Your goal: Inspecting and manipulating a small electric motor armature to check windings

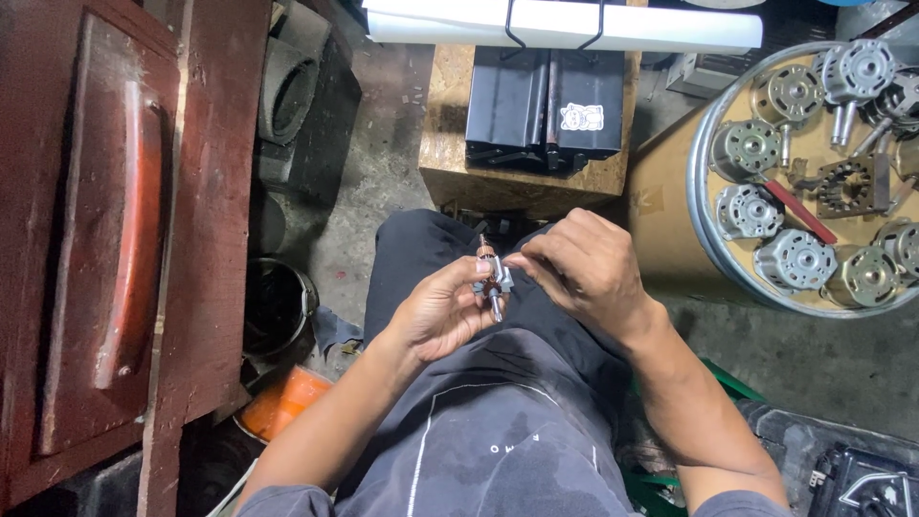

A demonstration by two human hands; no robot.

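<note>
We record both hands raised over the lap. The left hand point(442, 311) is curled around a small motor armature point(492, 278), fingers closed on its finned middle. The armature's long axis runs near upright in the view: the copper-wound end points away from the body, the bare steel shaft toward it. The right hand point(584, 268) sits just beside it, to its right, fingertips drawn together in a pinch at the armature's upper part; we cannot tell whether they grip a wire or only touch the windings. The left hand bears the piece; the right is touching or nearly so.

Below the left forearm we note an orange container point(282, 402) and a dark bucket point(278, 306) on the concrete floor. A dark red wooden cabinet point(115, 239) fills the left edge.

Farther off, ahead of the knees, a wooden block point(445, 144) carries a black metal box point(546, 105), with a white roll point(565, 27) above it. To the right, well apart from the hands, a round tray point(704, 206) holds several small electric motors point(795, 258) and a red-handled tool point(799, 211).
</note>
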